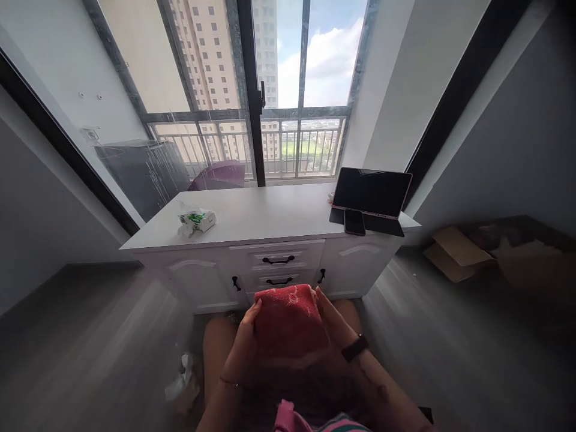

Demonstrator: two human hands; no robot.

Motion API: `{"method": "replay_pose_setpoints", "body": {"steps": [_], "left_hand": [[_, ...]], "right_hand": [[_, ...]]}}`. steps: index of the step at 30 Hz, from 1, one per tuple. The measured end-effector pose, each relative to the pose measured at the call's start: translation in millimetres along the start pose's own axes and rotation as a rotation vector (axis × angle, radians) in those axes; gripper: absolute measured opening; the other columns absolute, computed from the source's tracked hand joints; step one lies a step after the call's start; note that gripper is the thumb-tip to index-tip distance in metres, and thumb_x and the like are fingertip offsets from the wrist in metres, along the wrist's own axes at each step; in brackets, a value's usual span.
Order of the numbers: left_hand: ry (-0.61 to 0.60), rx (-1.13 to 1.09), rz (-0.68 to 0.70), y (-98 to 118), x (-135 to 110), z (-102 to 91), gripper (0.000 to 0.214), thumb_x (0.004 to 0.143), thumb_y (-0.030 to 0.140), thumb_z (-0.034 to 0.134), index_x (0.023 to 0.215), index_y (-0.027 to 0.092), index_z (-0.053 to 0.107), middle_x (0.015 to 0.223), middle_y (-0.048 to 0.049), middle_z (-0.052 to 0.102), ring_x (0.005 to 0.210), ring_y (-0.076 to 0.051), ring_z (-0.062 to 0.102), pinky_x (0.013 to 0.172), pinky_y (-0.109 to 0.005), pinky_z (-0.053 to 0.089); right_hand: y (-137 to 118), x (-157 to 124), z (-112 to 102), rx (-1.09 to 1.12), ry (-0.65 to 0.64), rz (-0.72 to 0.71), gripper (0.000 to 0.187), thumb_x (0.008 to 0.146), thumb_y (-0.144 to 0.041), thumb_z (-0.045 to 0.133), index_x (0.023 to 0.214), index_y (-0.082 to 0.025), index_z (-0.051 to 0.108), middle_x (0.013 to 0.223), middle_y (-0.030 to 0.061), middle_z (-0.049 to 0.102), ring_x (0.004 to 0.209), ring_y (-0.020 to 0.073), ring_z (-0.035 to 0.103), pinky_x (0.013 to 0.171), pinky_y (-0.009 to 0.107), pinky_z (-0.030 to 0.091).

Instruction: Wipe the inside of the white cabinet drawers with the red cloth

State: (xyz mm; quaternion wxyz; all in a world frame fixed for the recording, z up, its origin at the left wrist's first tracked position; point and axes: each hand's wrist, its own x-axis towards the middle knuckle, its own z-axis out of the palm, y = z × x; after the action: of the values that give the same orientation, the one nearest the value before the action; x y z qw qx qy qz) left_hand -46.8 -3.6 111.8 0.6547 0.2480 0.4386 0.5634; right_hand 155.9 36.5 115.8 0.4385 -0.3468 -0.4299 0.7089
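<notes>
A red cloth (288, 324) with a pale pattern lies over my lap, spread between both hands. My left hand (245, 342) grips its left edge, thumb on top and fingers curled under. My right hand (330, 321), with a dark watch on the wrist, holds the right edge with its fingers pressed along the cloth. My bare knees show beneath the cloth, just in front of a white desk (252, 219).
The desk has drawers with black handles (278, 260). On it sit a tissue pack (197, 221) at left and a tablet (371, 192) with a phone (354, 222) at right. Crumpled paper (182, 384) lies on the floor left; cardboard (454, 252) lies right. A window is behind.
</notes>
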Motion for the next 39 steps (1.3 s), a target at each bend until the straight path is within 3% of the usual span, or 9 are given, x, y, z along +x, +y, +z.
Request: {"method": "replay_pose_setpoints", "body": {"steps": [5, 8, 13, 17, 20, 25, 30, 35, 39], "left_hand": [[0.056, -0.046, -0.046, -0.5, 13.0, -13.7, 0.048, 0.079, 0.048, 0.066, 0.111, 0.012, 0.066, 0.103, -0.0115, 0.073, 0.095, -0.028, 0.068, 0.089, -0.042, 0.052], [0.030, 0.028, -0.046, 1.4, 10.6, -24.9, 0.063, 0.076, 0.038, 0.072, 0.132, 0.015, 0.052, 0.108, -0.0111, 0.071, 0.098, -0.026, 0.068, 0.089, -0.038, 0.052], [-0.113, 0.074, -0.045, -10.0, 2.1, -32.4, 0.127, 0.060, 0.017, 0.084, 0.152, 0.026, -0.002, 0.110, -0.0121, 0.070, 0.098, -0.026, 0.068, 0.090, -0.042, 0.050], [-0.121, 0.193, 0.067, -20.0, -0.1, -32.9, 0.077, 0.060, 0.015, 0.076, 0.133, 0.019, 0.050, 0.123, -0.0143, 0.062, 0.111, -0.029, 0.061, 0.097, -0.043, 0.047], [-0.033, 0.586, 0.164, -26.1, -1.3, -32.8, 0.058, 0.055, 0.005, 0.066, 0.111, 0.018, 0.066, 0.139, -0.0138, 0.048, 0.121, -0.031, 0.054, 0.104, -0.047, 0.042], [0.086, 1.105, 0.380, -35.2, -5.3, -33.7, 0.052, 0.057, -0.005, 0.049, 0.101, 0.016, 0.068, 0.147, -0.0125, 0.033, 0.113, -0.024, 0.057, 0.109, -0.046, 0.038], [0.094, 1.351, 0.471, -28.3, -12.9, -39.8, 0.027, 0.064, 0.002, 0.051, 0.081, 0.017, 0.067, 0.138, -0.0129, 0.044, 0.122, -0.031, 0.046, 0.105, -0.051, 0.038], [-0.080, 1.211, 0.464, -16.3, -25.1, -38.8, 0.026, 0.060, 0.005, 0.054, 0.081, 0.020, 0.060, 0.112, -0.0087, 0.063, 0.112, -0.028, 0.051, 0.105, -0.047, 0.034], [-0.244, 1.096, 0.330, -11.2, -32.2, -25.8, 0.025, 0.068, 0.009, 0.054, 0.089, 0.020, 0.061, 0.085, -0.0029, 0.063, 0.081, -0.020, 0.057, 0.084, -0.035, 0.045]], "right_hand": [[35.9, 3.0, 0.6, 0.003, -0.227, 0.118, 0.048, 0.069, -0.040, 0.078, 0.109, -0.018, 0.065, 0.103, 0.0042, 0.068, 0.092, 0.0201, 0.062, 0.087, 0.034, 0.047], [40.9, 7.0, 0.1, 0.011, -0.048, 0.042, 0.053, 0.063, -0.039, 0.082, 0.108, -0.019, 0.062, 0.103, 0.0029, 0.068, 0.093, 0.0203, 0.062, 0.086, 0.035, 0.049], [30.1, 1.2, -3.1, 0.008, 0.167, -0.037, 0.076, 0.067, -0.042, 0.079, 0.132, -0.029, 0.043, 0.114, 0.0029, 0.063, 0.099, 0.0201, 0.062, 0.088, 0.035, 0.051], [28.3, -15.4, -9.8, -0.023, 0.148, -0.005, 0.095, 0.074, -0.040, 0.073, 0.148, -0.036, 0.014, 0.111, 0.0013, 0.064, 0.096, 0.0187, 0.064, 0.090, 0.039, 0.050], [38.1, -24.2, -15.2, -0.096, 0.061, -0.009, 0.071, 0.072, -0.036, 0.075, 0.136, -0.029, 0.043, 0.120, 0.0043, 0.062, 0.112, 0.0215, 0.059, 0.100, 0.040, 0.044], [61.7, -26.8, -8.6, -0.317, -0.026, -0.070, 0.055, 0.062, -0.026, 0.081, 0.114, -0.023, 0.062, 0.124, 0.0077, 0.060, 0.116, 0.0260, 0.056, 0.102, 0.040, 0.042], [68.6, -24.0, -2.9, -0.636, 0.030, -0.121, 0.025, 0.073, -0.023, 0.067, 0.098, -0.022, 0.070, 0.105, 0.0084, 0.068, 0.100, 0.0259, 0.062, 0.091, 0.040, 0.048], [70.9, -22.2, -18.7, -0.967, 0.104, -0.125, 0.026, 0.068, -0.007, 0.054, 0.082, -0.021, 0.071, 0.111, 0.0102, 0.061, 0.103, 0.0259, 0.059, 0.089, 0.039, 0.047], [69.8, -27.0, -19.2, -1.055, -0.065, -0.093, 0.038, 0.060, -0.006, 0.060, 0.094, -0.022, 0.069, 0.134, 0.0093, 0.052, 0.125, 0.0307, 0.045, 0.103, 0.044, 0.036]]}}
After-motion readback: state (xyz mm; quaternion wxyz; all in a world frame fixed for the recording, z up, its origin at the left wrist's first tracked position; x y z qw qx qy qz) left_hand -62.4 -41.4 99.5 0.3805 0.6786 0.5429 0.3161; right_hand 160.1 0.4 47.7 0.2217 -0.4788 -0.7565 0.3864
